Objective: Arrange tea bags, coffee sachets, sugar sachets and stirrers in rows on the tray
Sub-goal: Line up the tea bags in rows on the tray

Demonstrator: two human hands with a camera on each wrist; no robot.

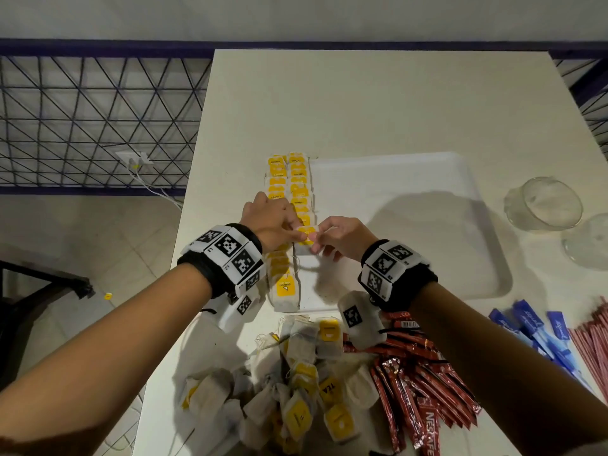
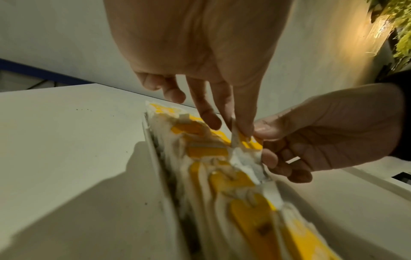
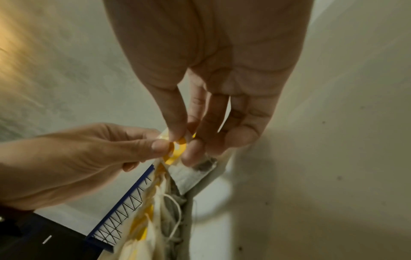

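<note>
Left hand [image 1: 274,222] and right hand [image 1: 339,238] fingertip to fingertip — both pinching one tea bag [image 1: 306,240], forearms angled inward over tray [image 1: 460,225].

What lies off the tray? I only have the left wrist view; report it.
Observer: Red Nescafe coffee sachets lie heaped on the table, nearer the person than the tray.
Operator: Now report the sugar and stirrers.
Observer: Blue sugar sachets and pink stirrers lie at the table's right edge, off the tray.
Operator: Give me the tray's right side.
Observer: White tray floor shows there; the two tea bag rows run along its left edge.
</note>
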